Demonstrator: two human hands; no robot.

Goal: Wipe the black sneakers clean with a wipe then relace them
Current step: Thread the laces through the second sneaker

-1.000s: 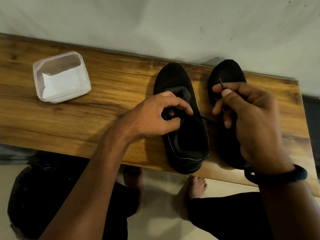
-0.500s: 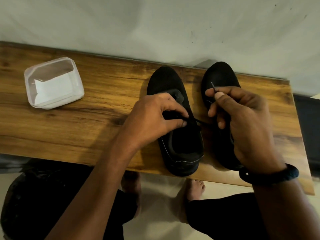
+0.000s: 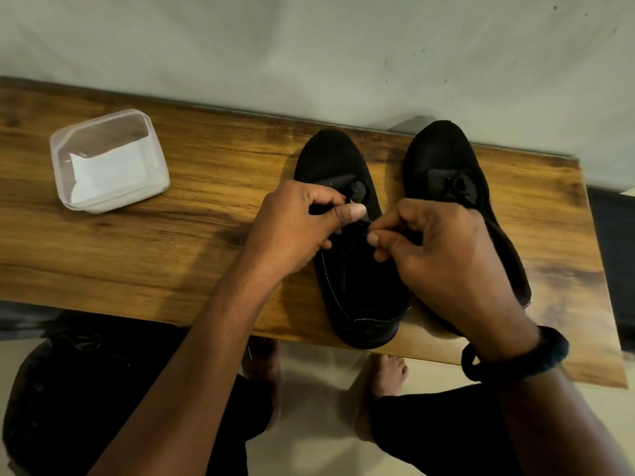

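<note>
Two black sneakers side by side on the tabletop [image 3: 206, 242], both hands working at the left one.

Left sneaker [image 3: 357, 290] stands toe toward the far wall, heel at the near edge; the left hand [image 3: 295, 228] pinches its upper by the eyelets, and the right hand [image 3: 443, 255], touching fingertips with it, pinches the thin black lace [image 3: 365, 219] there. Right sneaker [image 3: 443, 156] lies just beside, partly under the right hand and its dark wristband [image 3: 515, 355]. Well apart at far left sits a clear plastic container [image 3: 106, 201] holding a white wipe [image 3: 106, 173].
</note>
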